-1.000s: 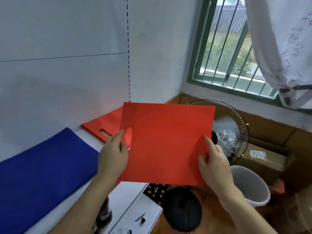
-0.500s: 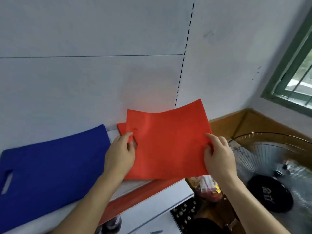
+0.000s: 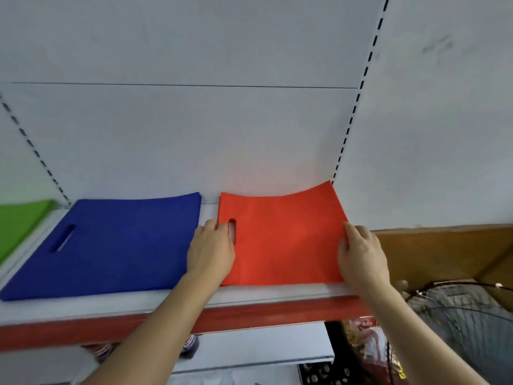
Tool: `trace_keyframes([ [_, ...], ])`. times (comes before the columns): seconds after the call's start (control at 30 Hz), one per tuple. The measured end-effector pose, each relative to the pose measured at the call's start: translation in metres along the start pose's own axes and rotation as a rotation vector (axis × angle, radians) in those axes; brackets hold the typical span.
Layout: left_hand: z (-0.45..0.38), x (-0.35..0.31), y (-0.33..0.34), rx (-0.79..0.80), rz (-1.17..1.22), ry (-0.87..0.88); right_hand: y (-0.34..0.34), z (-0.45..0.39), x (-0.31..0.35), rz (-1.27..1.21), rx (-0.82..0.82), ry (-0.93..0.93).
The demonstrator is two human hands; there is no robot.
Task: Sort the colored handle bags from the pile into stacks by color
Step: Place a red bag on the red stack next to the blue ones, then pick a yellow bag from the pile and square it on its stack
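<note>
A white shelf (image 3: pixel 249 294) with a red front edge carries three lots of bags side by side. The red bag (image 3: pixel 283 237) lies flat at the right end, its far edge curling up against the white back wall (image 3: pixel 194 129). The left hand (image 3: pixel 212 250) grips the bag's left edge, fingers curled at the handle slot (image 3: pixel 232 231). The right hand (image 3: pixel 361 254) holds the right edge, thumb on top of the cloth and fingers curled at the side. Just to the left, with a narrow strip of shelf between, lies the blue bag (image 3: pixel 116 245), flat, its own slot toward the left. Beyond that, at the picture's left edge, part of a green bag (image 3: pixel 16 220) shows. Below and to the right stands a wire fan (image 3: pixel 458 323). The lower shelf holds some small things, too blurred to name.
</note>
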State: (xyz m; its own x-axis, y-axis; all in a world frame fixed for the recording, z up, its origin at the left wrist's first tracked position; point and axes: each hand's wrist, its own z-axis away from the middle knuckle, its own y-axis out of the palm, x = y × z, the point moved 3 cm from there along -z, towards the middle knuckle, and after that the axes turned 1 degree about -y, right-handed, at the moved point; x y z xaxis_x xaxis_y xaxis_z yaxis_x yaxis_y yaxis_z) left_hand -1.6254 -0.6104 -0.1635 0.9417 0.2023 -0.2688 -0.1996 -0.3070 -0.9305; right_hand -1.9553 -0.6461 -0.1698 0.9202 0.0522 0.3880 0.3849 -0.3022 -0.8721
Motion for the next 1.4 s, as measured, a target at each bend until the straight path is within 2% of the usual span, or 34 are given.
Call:
trace_keyframes([
  [0.4, 0.001, -0.003, 0.001, 0.059, -0.058, -0.058, 0.018, -0.007, -0.002, 0.027, 0.187, 0.013],
  [0.57, 0.006, -0.004, -0.011, -0.018, -0.071, -0.048, 0.013, -0.009, 0.0, 0.086, 0.082, -0.04],
  [0.67, 0.014, 0.001, -0.019, -0.07, -0.097, -0.007, 0.008, -0.001, 0.019, 0.097, -0.014, -0.157],
  [0.87, 0.039, 0.03, -0.044, -0.122, -0.177, -0.004, 0.007, 0.04, 0.095, 0.06, -0.06, -0.419],
  [1.0, 0.063, 0.074, -0.074, -0.14, -0.202, -0.055, 0.008, 0.063, 0.155, 0.051, -0.038, -0.515],
  [1.4, 0.198, 0.31, -0.183, -0.198, -0.256, -0.328, 0.069, 0.212, 0.387, 0.023, 0.132, -0.748],
])
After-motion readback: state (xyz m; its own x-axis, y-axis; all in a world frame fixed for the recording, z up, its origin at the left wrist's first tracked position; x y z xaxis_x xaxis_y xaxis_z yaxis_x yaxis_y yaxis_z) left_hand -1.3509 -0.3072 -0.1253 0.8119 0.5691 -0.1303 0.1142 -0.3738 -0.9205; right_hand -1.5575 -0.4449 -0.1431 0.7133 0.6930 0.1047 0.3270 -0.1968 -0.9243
